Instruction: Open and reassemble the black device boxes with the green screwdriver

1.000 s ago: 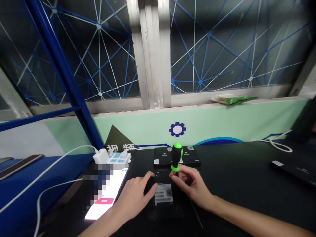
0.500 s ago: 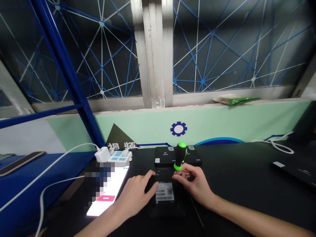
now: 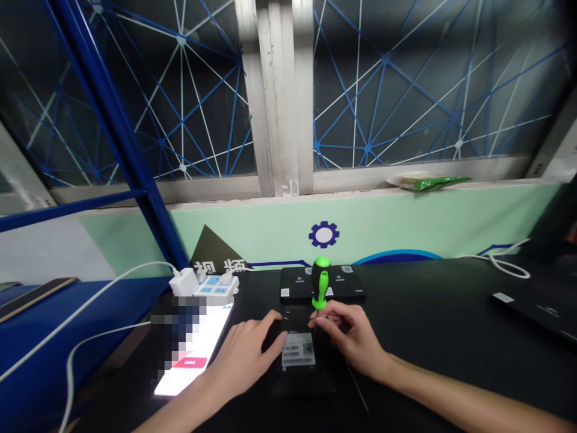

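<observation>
A black device point(image 3: 300, 380) with a white printed label point(image 3: 298, 350) lies flat on the dark table in front of me. My left hand point(image 3: 253, 350) rests against its left edge, thumb and index finger spread apart, holding nothing. On the other side, my right hand point(image 3: 349, 328) pinches the thin shaft of a screwdriver point(image 3: 321, 284) just below its black and green handle. The screwdriver stands nearly upright over the device's upper right part; its tip is hidden by my fingers. A thin dark rod point(image 3: 357, 385) lies beside the device, below my right hand.
Behind the device lie two black boxes point(image 3: 295, 284) side by side. A lit phone point(image 3: 198, 355) is to the left, near a white power strip point(image 3: 217, 286) with cables. Another black device point(image 3: 536, 313) lies at the far right. A green packet point(image 3: 428, 181) sits on the windowsill.
The screwdriver handle has turned, and its earlier lean to the right is now nearly upright. The view has shifted slightly. My left hand stays in place on the device.
</observation>
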Action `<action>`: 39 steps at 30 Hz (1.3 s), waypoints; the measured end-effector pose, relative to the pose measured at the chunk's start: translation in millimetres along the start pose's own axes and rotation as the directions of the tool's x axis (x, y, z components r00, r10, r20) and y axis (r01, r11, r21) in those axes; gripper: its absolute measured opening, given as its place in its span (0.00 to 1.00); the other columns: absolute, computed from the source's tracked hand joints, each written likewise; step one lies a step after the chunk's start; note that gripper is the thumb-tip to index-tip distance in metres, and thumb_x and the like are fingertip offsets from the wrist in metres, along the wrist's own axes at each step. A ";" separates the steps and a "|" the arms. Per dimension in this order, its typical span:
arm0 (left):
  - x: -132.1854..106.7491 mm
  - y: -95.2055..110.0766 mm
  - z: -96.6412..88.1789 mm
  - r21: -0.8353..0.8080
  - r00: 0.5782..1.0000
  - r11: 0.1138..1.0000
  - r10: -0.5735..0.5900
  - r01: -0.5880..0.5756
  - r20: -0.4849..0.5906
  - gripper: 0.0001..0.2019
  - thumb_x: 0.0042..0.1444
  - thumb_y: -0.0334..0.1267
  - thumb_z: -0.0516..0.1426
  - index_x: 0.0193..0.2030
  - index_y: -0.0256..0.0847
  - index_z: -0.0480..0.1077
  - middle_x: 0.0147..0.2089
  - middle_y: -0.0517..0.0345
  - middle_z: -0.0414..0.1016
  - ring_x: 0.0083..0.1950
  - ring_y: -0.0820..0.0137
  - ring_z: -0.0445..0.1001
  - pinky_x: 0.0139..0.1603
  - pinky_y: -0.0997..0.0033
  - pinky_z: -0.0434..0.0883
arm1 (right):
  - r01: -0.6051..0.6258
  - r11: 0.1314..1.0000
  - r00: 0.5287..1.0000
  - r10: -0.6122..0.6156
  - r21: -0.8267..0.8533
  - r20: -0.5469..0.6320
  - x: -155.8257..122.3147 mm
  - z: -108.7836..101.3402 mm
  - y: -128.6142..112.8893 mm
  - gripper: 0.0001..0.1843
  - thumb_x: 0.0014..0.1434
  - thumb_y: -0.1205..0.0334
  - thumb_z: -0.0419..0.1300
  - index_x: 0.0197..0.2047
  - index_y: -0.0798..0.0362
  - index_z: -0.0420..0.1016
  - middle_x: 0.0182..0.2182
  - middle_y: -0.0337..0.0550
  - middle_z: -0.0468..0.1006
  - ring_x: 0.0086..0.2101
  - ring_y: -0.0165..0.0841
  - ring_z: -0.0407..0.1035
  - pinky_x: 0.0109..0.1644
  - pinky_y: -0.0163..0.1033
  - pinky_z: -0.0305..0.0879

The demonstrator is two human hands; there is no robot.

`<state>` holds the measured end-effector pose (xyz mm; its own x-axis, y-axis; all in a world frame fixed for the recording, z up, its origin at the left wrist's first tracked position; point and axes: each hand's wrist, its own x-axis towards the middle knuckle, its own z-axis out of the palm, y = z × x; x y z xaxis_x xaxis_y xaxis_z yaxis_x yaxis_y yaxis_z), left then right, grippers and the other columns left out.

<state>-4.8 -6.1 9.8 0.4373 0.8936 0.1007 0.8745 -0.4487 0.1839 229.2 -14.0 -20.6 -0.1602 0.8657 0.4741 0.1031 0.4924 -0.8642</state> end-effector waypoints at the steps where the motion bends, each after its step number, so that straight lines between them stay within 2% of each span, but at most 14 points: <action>1: 0.2 -0.3 -0.1 -0.001 1.000 1.000 0.002 -0.002 -0.001 0.20 0.69 0.54 0.44 0.57 0.47 0.67 0.34 0.56 0.77 0.37 0.57 0.77 0.38 0.61 0.68 | 0.007 1.000 1.000 -0.007 0.004 0.007 0.0 0.1 -0.6 0.13 0.65 0.54 0.60 0.36 0.54 0.78 0.31 0.44 0.82 0.21 0.26 0.62 0.26 0.32 0.59; 7: 2.5 -1.1 -0.5 -0.003 1.000 1.000 0.012 -0.012 -0.011 0.20 0.69 0.53 0.44 0.57 0.47 0.67 0.34 0.56 0.77 0.37 0.57 0.77 0.37 0.63 0.68 | 0.006 0.999 0.998 -0.008 0.033 0.066 -0.7 1.5 -0.5 0.14 0.67 0.54 0.57 0.42 0.55 0.79 0.31 0.44 0.82 0.20 0.26 0.60 0.24 0.32 0.58; 12: 1.8 -2.0 1.9 0.005 1.000 1.000 0.019 -0.019 -0.016 0.21 0.69 0.54 0.44 0.57 0.46 0.67 0.35 0.54 0.78 0.37 0.56 0.78 0.38 0.61 0.68 | 0.016 0.998 1.000 -0.014 -0.064 0.027 3.0 1.4 1.1 0.14 0.62 0.52 0.63 0.34 0.56 0.78 0.23 0.37 0.70 0.21 0.25 0.54 0.24 0.33 0.53; 16: 1.3 -3.6 3.8 -0.022 0.999 1.000 0.023 -0.023 -0.022 0.22 0.69 0.55 0.43 0.58 0.46 0.67 0.37 0.53 0.78 0.39 0.56 0.78 0.39 0.61 0.69 | -0.075 0.997 0.997 0.075 0.024 -0.005 5.8 2.1 3.9 0.15 0.57 0.51 0.68 0.32 0.55 0.76 0.19 0.31 0.63 0.20 0.24 0.53 0.23 0.32 0.51; 20: 1.2 -2.8 2.3 -0.018 1.000 1.000 0.018 -0.018 -0.015 0.22 0.69 0.54 0.43 0.58 0.47 0.67 0.38 0.53 0.78 0.40 0.55 0.78 0.40 0.59 0.69 | -0.142 0.977 0.989 0.146 0.157 -0.010 5.3 3.0 5.9 0.18 0.52 0.50 0.71 0.30 0.55 0.72 0.21 0.33 0.68 0.21 0.24 0.56 0.24 0.31 0.55; 27: 0.8 -1.3 1.0 0.004 1.000 1.000 0.007 -0.007 -0.007 0.21 0.69 0.54 0.44 0.58 0.48 0.67 0.36 0.55 0.78 0.39 0.56 0.78 0.39 0.60 0.68 | -0.152 0.972 0.988 0.150 0.178 0.026 4.1 2.0 2.6 0.17 0.58 0.49 0.67 0.32 0.55 0.73 0.27 0.41 0.78 0.22 0.26 0.62 0.24 0.30 0.61; 33: 1.6 -1.8 0.6 0.012 1.000 1.000 0.013 -0.013 -0.005 0.21 0.69 0.54 0.44 0.57 0.47 0.66 0.33 0.56 0.76 0.37 0.57 0.77 0.38 0.61 0.68 | -0.134 0.975 0.991 0.132 0.176 0.024 3.2 1.5 1.8 0.17 0.59 0.49 0.66 0.32 0.54 0.73 0.28 0.43 0.80 0.22 0.26 0.64 0.25 0.30 0.63; 39: 0.7 -2.1 0.3 0.010 1.000 1.000 0.023 -0.023 -0.009 0.21 0.69 0.53 0.43 0.57 0.46 0.66 0.35 0.55 0.77 0.37 0.58 0.77 0.38 0.62 0.68 | -0.096 0.984 0.995 0.090 0.147 0.050 2.0 1.9 -0.6 0.17 0.64 0.48 0.60 0.35 0.55 0.73 0.30 0.45 0.80 0.22 0.27 0.65 0.25 0.31 0.63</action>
<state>-6.2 -4.5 9.2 0.4554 0.8830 0.1135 0.8665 -0.4689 0.1713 227.0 -12.7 -19.5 -0.1993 0.9009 0.3856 -0.0274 0.3882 -0.9212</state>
